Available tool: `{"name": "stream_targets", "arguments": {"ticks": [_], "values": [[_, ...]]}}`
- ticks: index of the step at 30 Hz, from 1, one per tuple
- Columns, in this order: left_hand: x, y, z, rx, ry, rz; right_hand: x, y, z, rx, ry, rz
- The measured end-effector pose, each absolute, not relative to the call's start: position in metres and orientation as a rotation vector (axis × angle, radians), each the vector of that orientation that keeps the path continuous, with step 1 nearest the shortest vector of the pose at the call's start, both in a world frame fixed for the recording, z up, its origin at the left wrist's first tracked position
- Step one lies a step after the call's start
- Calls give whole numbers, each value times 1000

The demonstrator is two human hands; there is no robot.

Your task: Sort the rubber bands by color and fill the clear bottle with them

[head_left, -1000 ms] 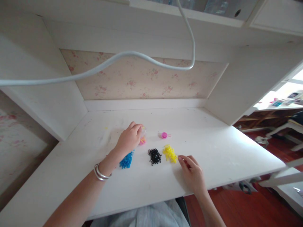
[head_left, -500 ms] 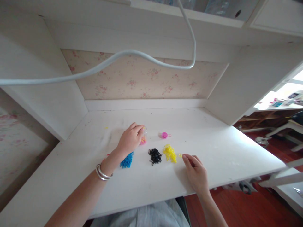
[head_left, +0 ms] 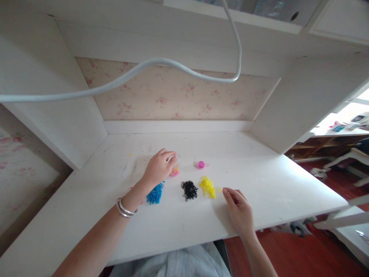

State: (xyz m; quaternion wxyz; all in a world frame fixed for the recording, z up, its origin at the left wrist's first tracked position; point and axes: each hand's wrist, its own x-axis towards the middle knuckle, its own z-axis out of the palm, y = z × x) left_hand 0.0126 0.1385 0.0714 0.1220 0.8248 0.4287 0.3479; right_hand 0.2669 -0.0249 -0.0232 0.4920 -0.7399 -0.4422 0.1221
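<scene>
My left hand is closed around the upper part of a small clear container with a pink base, with yellow and orange bits inside. Beneath my left wrist lies a pile of small blue pieces, partly covered by it. My right hand rests low over the table, thumb and forefinger pinched at a tiny yellow piece. Just left of it is a heap of small yellow pieces. A heap of small black loop-like pieces sits between the blue and yellow ones.
A pink round cap with a loop lies behind the yellow heap. Red bits show beside my left forearm, and a yellow speck lies farther left. A white cable crosses above the white table, which has side panels.
My left hand has shifted very slightly, showing a little more of the container and blue pile. The right hand keeps its pinch in place. The view has tilted slightly.
</scene>
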Motion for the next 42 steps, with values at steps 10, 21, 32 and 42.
{"name": "stream_targets", "arguments": {"ticks": [10, 21, 32, 42], "values": [[9, 126, 71, 2323, 1190, 1131, 266, -24, -20, -1798, -1102, 354], [-25, 84, 38, 2172, 1210, 1015, 262, 4, -8, -1724, -1217, 442], [-38, 77, 16, 2146, 1182, 991, 265, 30, -4, -1792, -1260, 412], [-8, 61, 24, 2124, 1068, 855, 200, 30, 35, -1636, -1267, 558]]}}
